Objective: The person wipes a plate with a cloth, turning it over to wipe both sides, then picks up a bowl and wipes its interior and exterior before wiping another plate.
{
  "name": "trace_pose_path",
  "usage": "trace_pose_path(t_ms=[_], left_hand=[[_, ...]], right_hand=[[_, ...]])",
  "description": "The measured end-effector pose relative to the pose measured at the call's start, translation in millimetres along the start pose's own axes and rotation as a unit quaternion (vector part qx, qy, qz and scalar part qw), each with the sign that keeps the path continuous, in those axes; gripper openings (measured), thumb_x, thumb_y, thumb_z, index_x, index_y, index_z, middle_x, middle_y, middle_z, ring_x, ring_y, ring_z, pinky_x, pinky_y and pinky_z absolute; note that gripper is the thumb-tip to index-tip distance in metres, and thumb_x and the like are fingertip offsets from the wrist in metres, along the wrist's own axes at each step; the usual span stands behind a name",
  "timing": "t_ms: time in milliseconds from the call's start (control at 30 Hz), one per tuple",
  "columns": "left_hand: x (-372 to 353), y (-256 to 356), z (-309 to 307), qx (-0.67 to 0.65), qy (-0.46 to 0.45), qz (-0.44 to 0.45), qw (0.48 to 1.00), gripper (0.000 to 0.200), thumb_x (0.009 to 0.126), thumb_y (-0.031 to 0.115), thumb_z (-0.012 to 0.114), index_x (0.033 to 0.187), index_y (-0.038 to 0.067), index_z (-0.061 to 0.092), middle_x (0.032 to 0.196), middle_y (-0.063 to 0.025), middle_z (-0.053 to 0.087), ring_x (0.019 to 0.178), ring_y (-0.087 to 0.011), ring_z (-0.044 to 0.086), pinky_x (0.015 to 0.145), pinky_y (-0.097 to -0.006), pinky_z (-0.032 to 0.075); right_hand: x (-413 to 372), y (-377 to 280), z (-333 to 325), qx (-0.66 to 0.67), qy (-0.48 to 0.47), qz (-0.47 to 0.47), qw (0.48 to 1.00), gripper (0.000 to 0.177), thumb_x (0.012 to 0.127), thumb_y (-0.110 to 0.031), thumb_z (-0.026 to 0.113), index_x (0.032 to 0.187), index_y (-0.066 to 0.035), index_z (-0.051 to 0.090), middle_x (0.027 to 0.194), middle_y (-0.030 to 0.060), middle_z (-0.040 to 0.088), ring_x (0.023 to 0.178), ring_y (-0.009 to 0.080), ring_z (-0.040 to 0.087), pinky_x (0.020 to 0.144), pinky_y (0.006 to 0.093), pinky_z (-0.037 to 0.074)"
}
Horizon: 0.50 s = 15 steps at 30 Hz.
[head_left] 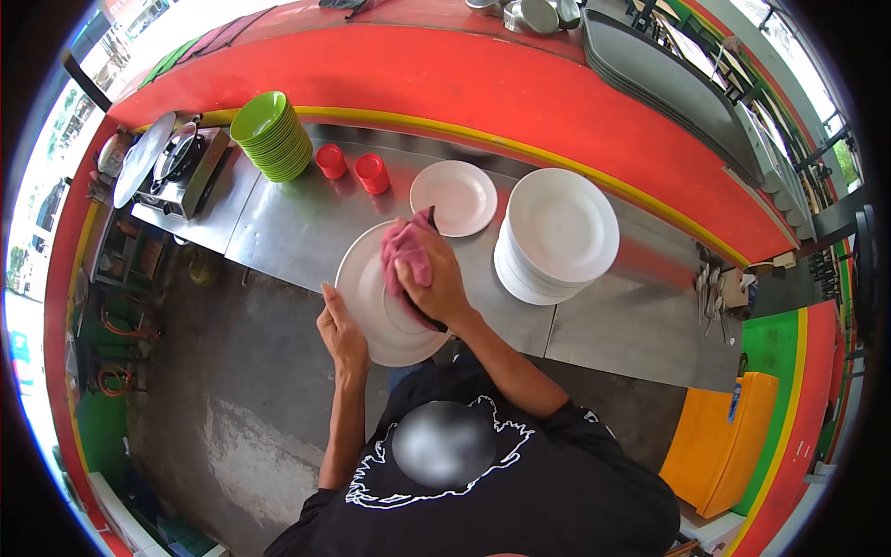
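A large white plate (362,278) is held over the counter's front edge. My left hand (343,330) grips its lower left rim, with the thumb on the upper face. My right hand (434,283) is closed on a bunched pink cloth (406,257) with a dark edge, pressed on the plate's upper right part. Just behind my right hand a smaller white plate (454,198) lies on the metal counter (594,325). To the right stands a stack of white plates (563,227).
Two red cups (372,174) and a stack of green bowls (271,136) stand at the back left, beside a stove (190,172). Cutlery (713,295) lies at the far right. A red ledge (418,74) holds grey trays (664,93). An orange box (719,444) stands at lower right.
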State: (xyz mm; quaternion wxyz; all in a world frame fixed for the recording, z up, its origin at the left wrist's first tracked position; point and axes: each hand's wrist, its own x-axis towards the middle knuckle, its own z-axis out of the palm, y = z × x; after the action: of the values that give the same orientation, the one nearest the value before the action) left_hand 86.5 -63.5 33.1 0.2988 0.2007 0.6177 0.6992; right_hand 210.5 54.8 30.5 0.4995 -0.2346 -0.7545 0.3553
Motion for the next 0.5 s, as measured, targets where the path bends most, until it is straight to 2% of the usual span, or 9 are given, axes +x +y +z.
trace_pose_path(t_ms=[33,67,133,167,267,400,467,500], left_hand=[[3.0,-4.2,-2.5,-0.002,0.006,0.011,1.000,0.059,0.110,0.045,0.038,0.084,0.001,0.065,0.073,0.0023,0.061,0.064,-0.0041,0.050,0.057,-0.0229,0.041],[3.4,-7.9,-7.9,-0.001,0.012,0.019,1.000,0.059,0.110,0.046,0.038,0.082,0.001,0.064,0.072,0.0028,0.059,0.063,-0.0041,0.049,0.057,-0.0231,0.041],[6.6,-13.2,-17.9,-0.002,0.022,0.007,1.000,0.059,0.109,0.048,0.038,0.097,-0.002,0.066,0.083,-0.0027,0.066,0.069,-0.0078,0.058,0.064,-0.0249,0.049],[12.0,-13.9,-18.1,-0.008,0.025,0.006,1.000,0.060,0.109,0.049,0.038,0.104,-0.004,0.067,0.088,-0.0054,0.070,0.072,-0.0097,0.062,0.068,-0.0257,0.053],[25.0,11.9,22.5,-0.088,0.139,0.002,0.986,0.060,0.110,0.048,0.037,0.075,0.003,0.056,0.068,0.0054,0.053,0.062,-0.0048,0.044,0.057,-0.0252,0.039],[60.4,3.3,13.3,0.000,0.036,0.018,0.999,0.063,0.109,0.050,0.037,0.072,0.003,0.056,0.067,0.0056,0.052,0.063,-0.0047,0.043,0.056,-0.0246,0.036],[73.3,12.3,13.6,0.043,-0.010,0.033,0.999,0.064,0.109,0.050,0.038,0.069,0.003,0.054,0.065,0.0064,0.050,0.062,-0.0047,0.041,0.055,-0.0253,0.034],[80.8,11.2,6.6,0.082,-0.049,0.034,0.995,0.064,0.109,0.050,0.038,0.069,0.003,0.054,0.064,0.0059,0.050,0.061,-0.0051,0.043,0.055,-0.0263,0.035]], right_hand=[[-9.1,14.6,5.2,-0.046,0.056,0.060,0.996,0.026,0.098,-0.021,0.059,0.113,0.000,0.064,0.129,0.0200,0.064,0.124,0.0338,0.058,0.108,0.0416,0.041],[-21.5,26.2,6.2,0.023,0.056,0.143,0.988,0.029,0.098,-0.022,0.060,0.116,0.000,0.063,0.127,0.0190,0.064,0.124,0.0330,0.058,0.106,0.0418,0.041],[-30.9,29.1,1.9,0.158,0.057,0.301,0.939,0.034,0.099,-0.024,0.061,0.121,0.001,0.061,0.125,0.0171,0.066,0.124,0.0313,0.058,0.104,0.0421,0.043],[-41.4,30.4,8.6,0.161,0.091,0.299,0.936,0.032,0.102,-0.022,0.058,0.122,0.003,0.061,0.126,0.0165,0.065,0.126,0.0269,0.056,0.105,0.0379,0.041],[-54.9,26.3,34.4,0.113,0.212,0.203,0.949,0.032,0.102,-0.021,0.058,0.122,0.004,0.061,0.124,0.0167,0.065,0.122,0.0256,0.058,0.105,0.0375,0.041],[-50.6,53.2,38.8,0.109,0.233,0.257,0.932,0.034,0.103,-0.023,0.055,0.125,0.002,0.060,0.119,0.0114,0.066,0.113,0.0219,0.060,0.102,0.0365,0.042],[-30.7,52.8,31.2,0.147,0.271,0.302,0.902,0.035,0.104,-0.025,0.054,0.126,0.002,0.058,0.117,0.0092,0.066,0.111,0.0201,0.060,0.099,0.0356,0.044],[-19.2,49.2,27.3,0.156,0.301,0.344,0.876,0.036,0.103,-0.031,0.054,0.125,-0.002,0.059,0.109,0.0052,0.065,0.104,0.0161,0.059,0.091,0.0323,0.047]])
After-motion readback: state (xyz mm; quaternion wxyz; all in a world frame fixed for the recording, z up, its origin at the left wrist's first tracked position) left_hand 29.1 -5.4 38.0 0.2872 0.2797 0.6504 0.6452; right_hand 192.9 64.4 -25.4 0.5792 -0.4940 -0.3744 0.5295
